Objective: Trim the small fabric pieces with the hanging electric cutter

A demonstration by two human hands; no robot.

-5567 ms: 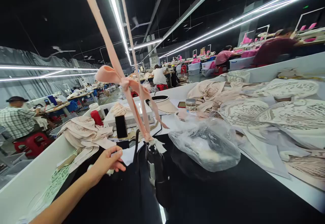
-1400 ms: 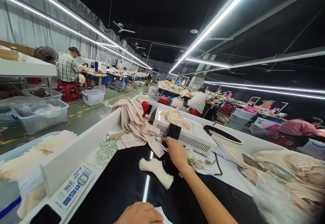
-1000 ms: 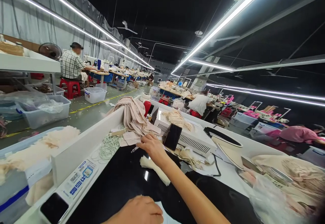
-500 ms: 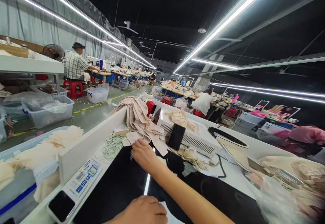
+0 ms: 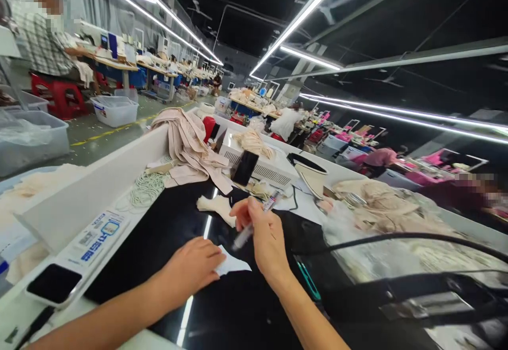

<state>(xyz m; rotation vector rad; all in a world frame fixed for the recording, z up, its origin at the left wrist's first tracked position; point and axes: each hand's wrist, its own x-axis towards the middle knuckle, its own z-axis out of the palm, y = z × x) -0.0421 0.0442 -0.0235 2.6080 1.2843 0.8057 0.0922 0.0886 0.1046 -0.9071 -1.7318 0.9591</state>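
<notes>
Big workshop, strip light [image 5: 301,21] overhead, sewing table [image 5: 107,61] back left, person [image 5: 47,43] on red stool [image 5: 65,98]. Worktop [image 5: 138,249] glossy black, white side wall [image 5: 83,196]. Beige fabric pile [image 5: 186,143] at far left corner. Long white pack [image 5: 95,244] has blue print, too blurry to read tbh. Left hand [image 5: 194,268] palm down, fingers together on white scrap [image 5: 234,265] lying on worktop. Right hand [image 5: 264,239]: fingers closed round tilted pen [image 5: 243,238], just beside scrap; pen's print too smeared.
</notes>
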